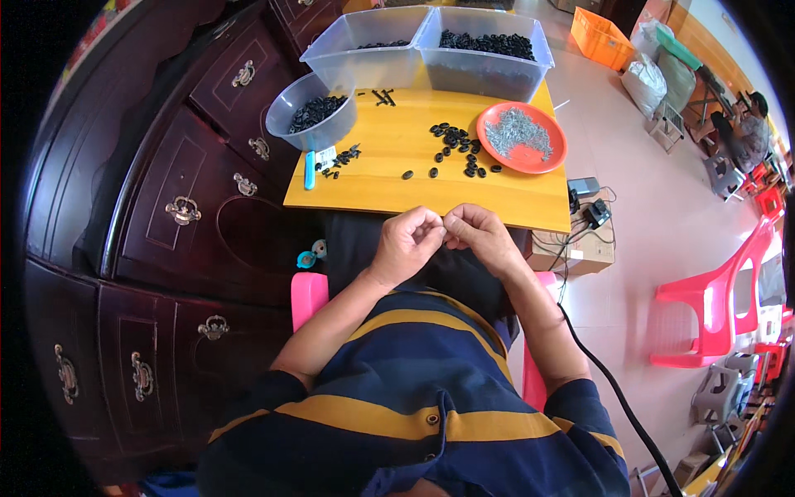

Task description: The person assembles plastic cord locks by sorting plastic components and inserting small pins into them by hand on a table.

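Observation:
Both of my hands meet just off the near edge of the wooden table [364, 195]. The fingers of my left hand [407, 244] are pinched together, and my right hand [484, 238] pinches right beside them, fingertips touching. Whatever they hold is too small and too covered to make out. Beyond them, several small black oval pieces [451, 137] lie loose on the tabletop. An orange-red plate [560, 153] at the right carries a heap of small silvery metal pieces [517, 132]. Other small black parts [348, 156] are at the left, near a blue-handled tool [310, 170].
A round clear tub [286, 124] and two clear bins [484, 79] of black parts line the table's far side. Dark drawers [166, 190] stand at left. A black cable [613, 381] runs down past my right arm. A pink chair [712, 302] and a seated person [749, 137] are at right.

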Demonstrator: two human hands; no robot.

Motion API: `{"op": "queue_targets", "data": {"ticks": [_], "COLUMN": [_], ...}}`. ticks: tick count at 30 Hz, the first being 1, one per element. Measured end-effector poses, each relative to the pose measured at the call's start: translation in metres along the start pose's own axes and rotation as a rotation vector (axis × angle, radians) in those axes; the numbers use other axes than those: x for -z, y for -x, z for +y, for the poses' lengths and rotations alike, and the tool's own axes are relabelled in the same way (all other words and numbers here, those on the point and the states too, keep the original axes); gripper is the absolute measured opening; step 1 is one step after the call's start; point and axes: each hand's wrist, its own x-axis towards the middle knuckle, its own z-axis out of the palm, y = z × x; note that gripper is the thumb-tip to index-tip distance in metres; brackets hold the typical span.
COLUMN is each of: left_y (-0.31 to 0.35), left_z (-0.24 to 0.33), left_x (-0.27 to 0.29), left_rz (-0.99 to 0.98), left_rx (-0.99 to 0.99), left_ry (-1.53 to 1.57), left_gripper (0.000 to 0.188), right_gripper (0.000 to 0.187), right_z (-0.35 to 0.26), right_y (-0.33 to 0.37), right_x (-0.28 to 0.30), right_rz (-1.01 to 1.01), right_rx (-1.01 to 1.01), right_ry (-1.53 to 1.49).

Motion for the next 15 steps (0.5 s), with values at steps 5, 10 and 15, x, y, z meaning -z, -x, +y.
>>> {"op": "queue_targets", "data": {"ticks": [5,10,15], "left_y": [0.002,0.004,0.003], "left_z": [-0.001,-0.01,-0.02], "left_x": [-0.003,0.0,0.005], "left_rz": [0.019,0.001,0.046], "left_rx": [0.013,0.03,0.341], "left_ry": [0.026,0.001,0.355], "left_gripper": [0.007,0.007,0.012], "right_gripper": [0.021,0.023,0.02], "right_z": [0.007,0.009,0.016], "right_y": [0.002,0.002,-0.002], "right_x": [0.001,0.001,-0.005], "right_rz": [-0.036,-0.036,0.024], "right_rx": [-0.108,-0.104,-0.156], "right_ry": [-0.03,-0.048,-0.202]}}
